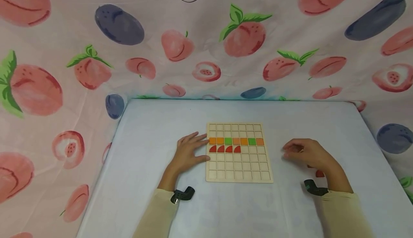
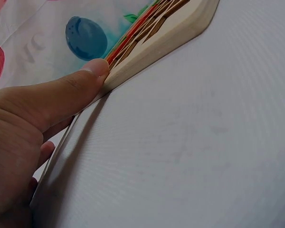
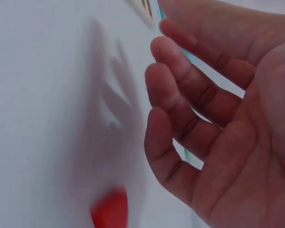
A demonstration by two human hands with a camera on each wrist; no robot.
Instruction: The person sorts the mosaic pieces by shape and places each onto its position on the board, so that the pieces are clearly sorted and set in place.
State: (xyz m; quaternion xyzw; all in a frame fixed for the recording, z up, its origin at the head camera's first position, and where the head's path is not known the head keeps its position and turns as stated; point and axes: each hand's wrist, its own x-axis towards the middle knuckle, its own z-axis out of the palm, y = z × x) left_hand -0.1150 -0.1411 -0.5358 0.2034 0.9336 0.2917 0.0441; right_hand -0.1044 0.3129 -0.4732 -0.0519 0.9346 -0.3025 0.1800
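A wooden grid board (image 1: 238, 175) lies on the table, with one row of orange and green square tiles (image 1: 228, 141) across it. Below that row, several red quarter-circle pieces (image 1: 221, 148) fill the left cells. My left hand (image 1: 185, 153) rests at the board's left edge, fingers spread and thumb touching the rim, as the left wrist view also shows. To the right of the board, my right hand (image 1: 308, 152) hovers over the table with loosely bent fingers; no piece shows in it, though its thumb tip is cut off in the right wrist view. Beneath its wrist lies a red piece (image 1: 319, 173).
Another red piece (image 1: 309, 166) is mostly hidden under the right hand. A white cloth covers the table (image 1: 155, 123). Fruit-patterned cloth (image 1: 206, 33) hangs behind and at the sides. Black wrist cameras (image 1: 183, 194) sit on both wrists.
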